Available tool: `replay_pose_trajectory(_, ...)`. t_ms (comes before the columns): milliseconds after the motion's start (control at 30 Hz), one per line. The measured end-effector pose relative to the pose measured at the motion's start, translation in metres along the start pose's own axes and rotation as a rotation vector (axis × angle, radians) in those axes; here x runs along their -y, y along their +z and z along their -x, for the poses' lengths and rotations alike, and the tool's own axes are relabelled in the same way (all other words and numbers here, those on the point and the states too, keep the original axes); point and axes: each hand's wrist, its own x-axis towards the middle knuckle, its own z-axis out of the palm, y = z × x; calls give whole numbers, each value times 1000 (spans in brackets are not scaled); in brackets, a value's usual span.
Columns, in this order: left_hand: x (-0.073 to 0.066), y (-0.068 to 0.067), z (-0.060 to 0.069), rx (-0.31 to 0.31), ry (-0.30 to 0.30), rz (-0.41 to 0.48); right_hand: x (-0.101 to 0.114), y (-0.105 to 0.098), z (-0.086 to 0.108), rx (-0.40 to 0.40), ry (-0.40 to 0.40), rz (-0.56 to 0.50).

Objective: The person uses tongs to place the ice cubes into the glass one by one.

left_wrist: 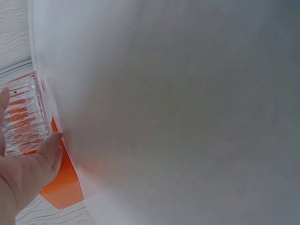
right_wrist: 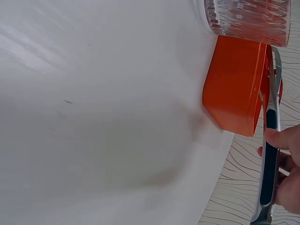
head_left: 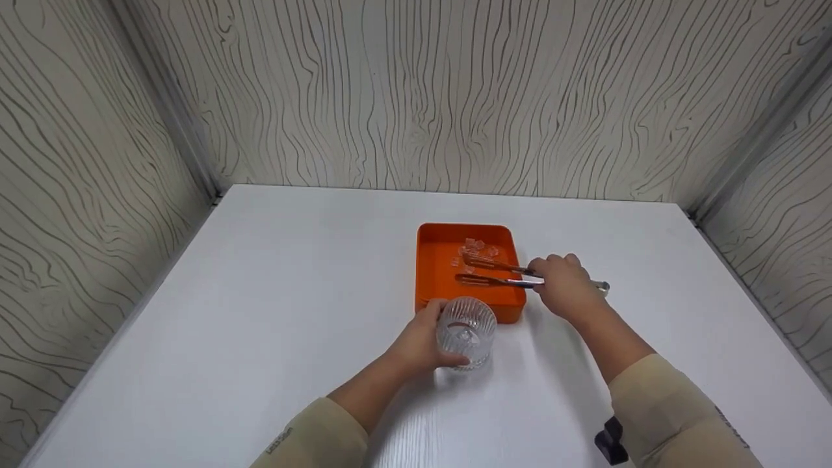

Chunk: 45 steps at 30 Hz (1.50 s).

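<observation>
A ribbed clear glass [head_left: 467, 335] stands just in front of an orange tray [head_left: 432, 260]. My left hand [head_left: 419, 341] has its thumb and fingers around the glass; the left wrist view shows the same grip on the glass [left_wrist: 26, 115]. From the right, my right hand [head_left: 564, 286] grips metal tongs [head_left: 513, 283], whose two arms stand apart over the tray. Several small clear pieces [head_left: 474, 247] lie in the tray near the tong tips. In the right wrist view the thumb presses on the dark handle of the tongs [right_wrist: 269, 164], beside the tray [right_wrist: 234, 84].
The white table [head_left: 292, 273] extends around the tray on all sides. Wood-grain patterned panels [head_left: 416, 97] rise behind it and at both sides. A small black object [head_left: 611, 442] is by the right sleeve.
</observation>
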Motion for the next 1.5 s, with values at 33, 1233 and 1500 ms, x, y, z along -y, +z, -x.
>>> replay_pose_trajectory(33, 0, 0, 0, 0, 0, 1, 1, 1, -1, 6, 6, 3)
replay_pose_trajectory(1233, -1, 0, 1, 8, -13, 16, 12, 8, -6, 11, 18, 25)
replay_pose_trajectory(1500, 1, -1, 2, 12, 14, 13, 10, 11, -4, -37, -25, 52)
